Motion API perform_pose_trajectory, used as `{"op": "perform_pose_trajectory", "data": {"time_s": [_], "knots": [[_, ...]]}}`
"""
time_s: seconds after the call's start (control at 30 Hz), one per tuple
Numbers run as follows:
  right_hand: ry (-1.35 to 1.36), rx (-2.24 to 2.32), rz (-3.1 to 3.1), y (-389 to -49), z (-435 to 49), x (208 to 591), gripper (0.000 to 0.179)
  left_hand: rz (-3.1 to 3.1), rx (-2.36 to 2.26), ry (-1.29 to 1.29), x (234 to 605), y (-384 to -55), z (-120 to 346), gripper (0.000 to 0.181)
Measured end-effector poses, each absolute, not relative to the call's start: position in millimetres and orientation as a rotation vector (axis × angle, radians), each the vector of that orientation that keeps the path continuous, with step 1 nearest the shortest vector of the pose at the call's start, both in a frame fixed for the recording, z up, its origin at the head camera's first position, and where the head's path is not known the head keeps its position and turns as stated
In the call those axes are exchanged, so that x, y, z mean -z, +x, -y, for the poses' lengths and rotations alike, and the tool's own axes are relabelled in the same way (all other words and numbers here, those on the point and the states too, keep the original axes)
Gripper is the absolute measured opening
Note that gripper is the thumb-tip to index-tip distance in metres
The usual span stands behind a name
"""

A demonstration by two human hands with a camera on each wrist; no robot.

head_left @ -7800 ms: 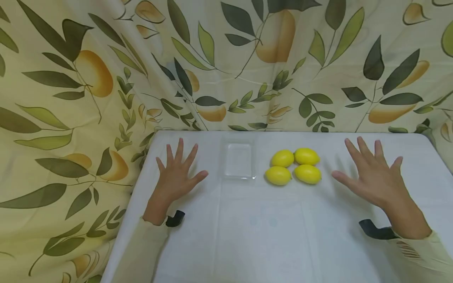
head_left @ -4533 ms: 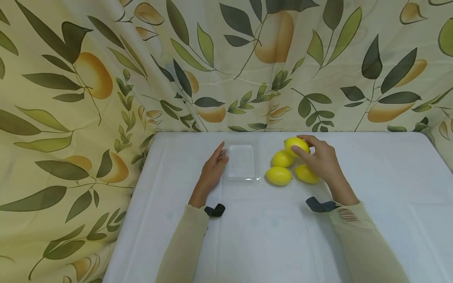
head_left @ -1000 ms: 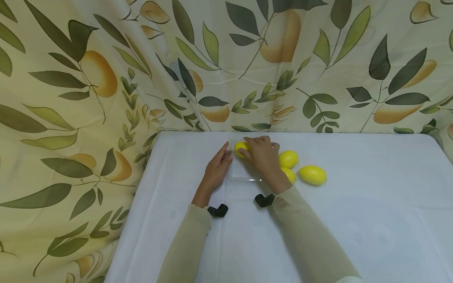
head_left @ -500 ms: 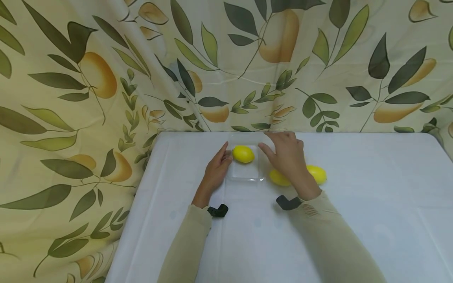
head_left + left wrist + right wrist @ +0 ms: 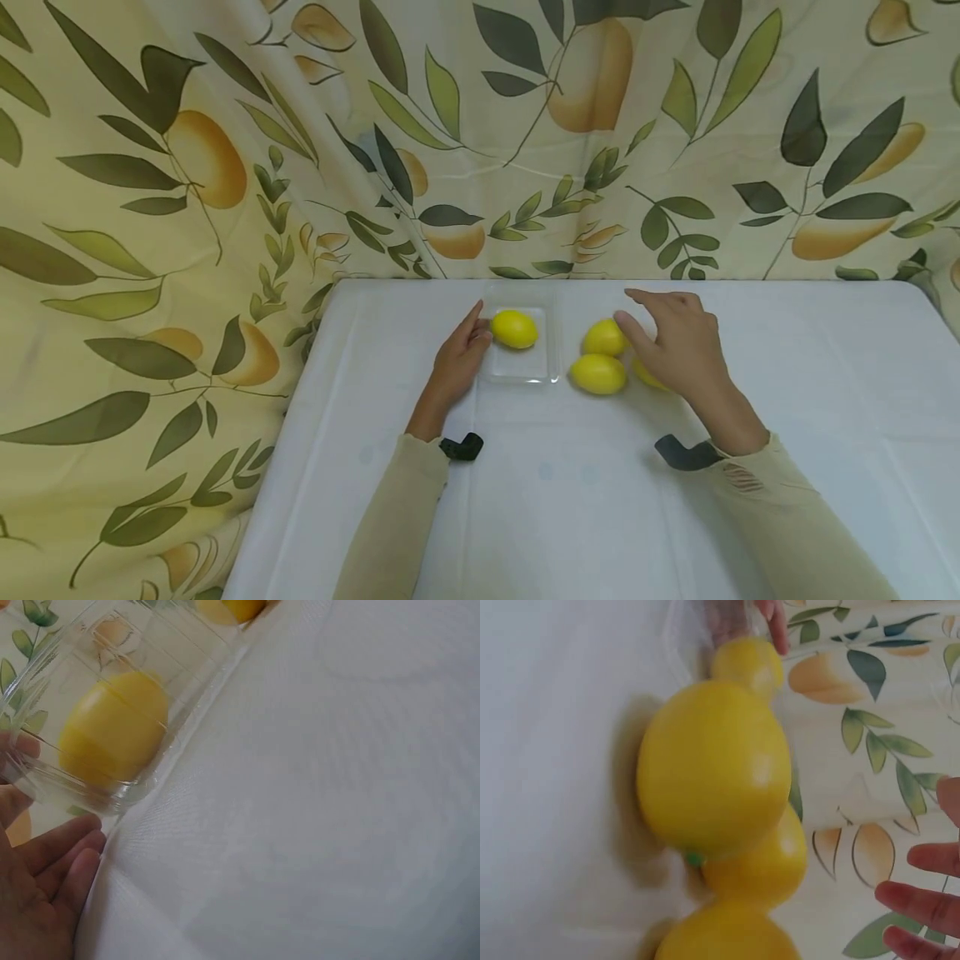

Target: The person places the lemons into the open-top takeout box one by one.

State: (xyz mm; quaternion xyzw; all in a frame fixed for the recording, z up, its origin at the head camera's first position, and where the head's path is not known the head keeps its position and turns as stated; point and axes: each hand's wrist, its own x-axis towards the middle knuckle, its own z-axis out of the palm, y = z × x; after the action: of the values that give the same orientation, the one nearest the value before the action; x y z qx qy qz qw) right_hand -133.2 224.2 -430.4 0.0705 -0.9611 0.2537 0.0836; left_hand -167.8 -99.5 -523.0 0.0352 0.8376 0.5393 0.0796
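Beside three lemons (image 5: 598, 375), partly hiding one, the right hand (image 5: 681, 343) gapes; the left (image 5: 454, 367) touches the container (image 5: 522, 367), grip unclear.

no text, label, brand, number or sign can be read, on the lemons (image 5: 598, 375) by the right fingers (image 5: 654, 305) or the tray (image 5: 555, 342) beside the left fingers (image 5: 470, 318).

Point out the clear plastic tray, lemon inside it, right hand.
Clear plastic tray (image 5: 525, 365): head view, bare floor near its front.
Lemon inside the tray (image 5: 514, 329): head view, middle of its upper side.
Right hand (image 5: 681, 348): head view, back of the hand.
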Motion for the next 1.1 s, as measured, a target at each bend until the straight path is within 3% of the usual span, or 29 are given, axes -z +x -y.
{"op": "perform_pose_trajectory", "data": {"time_s": [0.63,1.1], "knots": [[0.163,-0.746,3.042,-114,-294,462,0.063,-2.486,-1.617,0.075,519,-167,99,0.057],[0.195,-0.689,3.146,-103,-299,474,0.07,-2.493,-1.603,0.075,522,-169,100,0.056]]}}
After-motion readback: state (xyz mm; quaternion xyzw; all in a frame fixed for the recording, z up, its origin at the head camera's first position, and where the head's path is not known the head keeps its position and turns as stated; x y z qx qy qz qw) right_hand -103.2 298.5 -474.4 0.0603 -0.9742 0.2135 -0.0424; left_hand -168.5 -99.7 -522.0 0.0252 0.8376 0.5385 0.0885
